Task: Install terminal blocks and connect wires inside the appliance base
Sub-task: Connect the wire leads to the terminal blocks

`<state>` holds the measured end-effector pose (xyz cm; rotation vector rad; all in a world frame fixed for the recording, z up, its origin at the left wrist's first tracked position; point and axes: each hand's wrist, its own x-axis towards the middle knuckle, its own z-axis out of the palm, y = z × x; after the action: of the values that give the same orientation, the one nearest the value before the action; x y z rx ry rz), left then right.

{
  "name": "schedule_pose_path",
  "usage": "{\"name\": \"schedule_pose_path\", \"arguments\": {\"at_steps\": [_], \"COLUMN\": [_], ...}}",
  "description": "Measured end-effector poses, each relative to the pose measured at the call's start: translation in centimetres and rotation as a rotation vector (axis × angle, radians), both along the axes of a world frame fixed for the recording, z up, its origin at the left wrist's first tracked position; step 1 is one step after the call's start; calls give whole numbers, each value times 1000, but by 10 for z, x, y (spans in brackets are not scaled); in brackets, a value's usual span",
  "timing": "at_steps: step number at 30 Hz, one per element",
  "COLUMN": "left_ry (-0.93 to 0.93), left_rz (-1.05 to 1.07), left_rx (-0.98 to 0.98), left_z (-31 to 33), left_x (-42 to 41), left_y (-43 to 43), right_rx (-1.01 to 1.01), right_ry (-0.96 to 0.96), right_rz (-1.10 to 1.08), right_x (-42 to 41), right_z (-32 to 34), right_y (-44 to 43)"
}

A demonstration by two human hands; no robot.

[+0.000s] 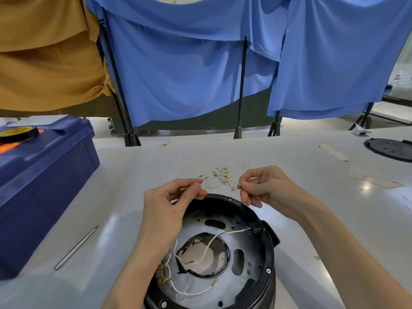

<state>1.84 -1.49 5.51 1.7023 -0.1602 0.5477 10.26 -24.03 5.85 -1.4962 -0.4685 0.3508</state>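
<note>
The round black appliance base [266, 259] lies open side up near the table's front edge, with white wires [208, 244] and brass terminals inside it. Above its far rim, my left hand [169, 204] pinches one end of a short white wire [219, 179]. My right hand [265, 188] pinches the other end, so the wire arcs between my hands. A brass terminal pokes out by my left fingertips. Several loose brass terminals [223, 172] lie scattered on the table just beyond my hands.
A dark blue toolbox [44, 175] stands at the left with a roll of black tape [17, 132] on its lid. A thin metal rod [75, 247] lies on the grey table [312, 175] left of the base. A black perforated disc [390, 149] sits far right.
</note>
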Motion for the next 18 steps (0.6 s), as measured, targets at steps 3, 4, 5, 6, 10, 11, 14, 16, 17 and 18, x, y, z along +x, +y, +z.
{"name": "schedule_pose_path", "arguments": {"at_steps": [3, 4, 5, 6, 10, 11, 14, 16, 17, 18], "left_ry": [2, 8, 18, 30, 70, 78, 94, 103, 106, 108], "left_rz": [-20, -22, -26, -30, -32, -36, -53, -57, -56, -52], "left_rx": [-95, -113, -128, -144, -186, -187, -196, -197, -196, -195], "left_z": [1, 1, 1, 1, 1, 1, 2, 2, 2, 2], "left_x": [-1, -1, -1, -1, -1, -1, -2, -2, -3, -3], "left_y": [-3, -4, -4, -4, -4, -4, -5, -4, -5, -5], "right_rx": [11, 5, 1, 3, 71, 78, 60, 67, 74, 78], "right_ry": [-11, -17, -23, -24, 1, 7, 8, 16, 18, 17], "right_rz": [1, -1, 0, 5, 43, 49, 49, 47, 46, 48], "right_x": [-1, -1, 0, 0, 0, 1, 2, 1, 2, 2], "right_z": [-1, -2, -2, -2, 0, 0, 0, 0, 0, 0], "right_y": [2, 2, 2, 2, -2, -4, -6, -6, -6, -6]}}
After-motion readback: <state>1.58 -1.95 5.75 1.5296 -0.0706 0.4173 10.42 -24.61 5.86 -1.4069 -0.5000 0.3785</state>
